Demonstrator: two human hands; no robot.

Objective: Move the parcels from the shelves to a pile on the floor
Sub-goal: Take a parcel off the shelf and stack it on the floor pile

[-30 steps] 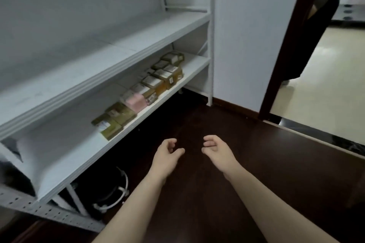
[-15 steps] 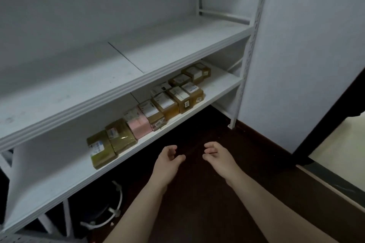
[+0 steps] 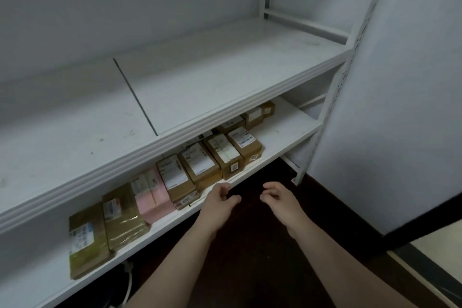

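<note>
Cardboard is not yet touched: the left hand (image 3: 220, 204) and the right hand (image 3: 280, 201) hang side by side, fingers loosely curled, holding nothing, just before the front edge of the lower shelf (image 3: 287, 127). Nearest the left hand is a brown box (image 3: 178, 180) in the row of parcels (image 3: 225, 155) along that edge. Each lies flat, label up, long axis running from front edge to back, a short end towards the person. They look stiff and probably light; grip the two long sides. The olive taped parcels (image 3: 122, 215) further left may be slippery.

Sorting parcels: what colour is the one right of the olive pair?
A pale pink rectangular parcel; head view.
</note>
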